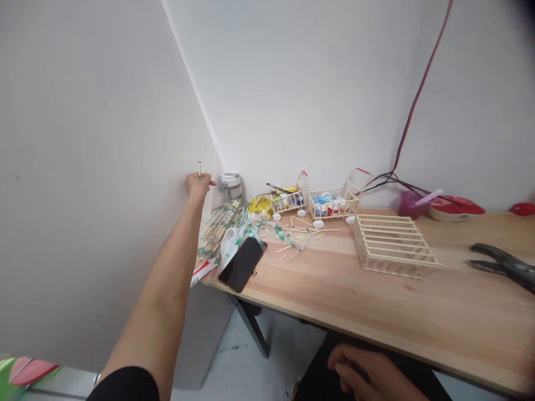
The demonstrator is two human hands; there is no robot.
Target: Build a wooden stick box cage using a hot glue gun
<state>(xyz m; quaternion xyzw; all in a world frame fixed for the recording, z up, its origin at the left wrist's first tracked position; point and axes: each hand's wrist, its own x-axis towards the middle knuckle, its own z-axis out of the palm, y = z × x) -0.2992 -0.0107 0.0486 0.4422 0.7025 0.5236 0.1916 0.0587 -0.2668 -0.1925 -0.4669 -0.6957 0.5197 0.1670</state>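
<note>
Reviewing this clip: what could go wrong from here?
The left hand pinches a small stick up by the wall, and it might drop down beside the table. The phone leans close to the table's edge and could slide off. Loose sticks nearby could get knocked to the floor.
</note>
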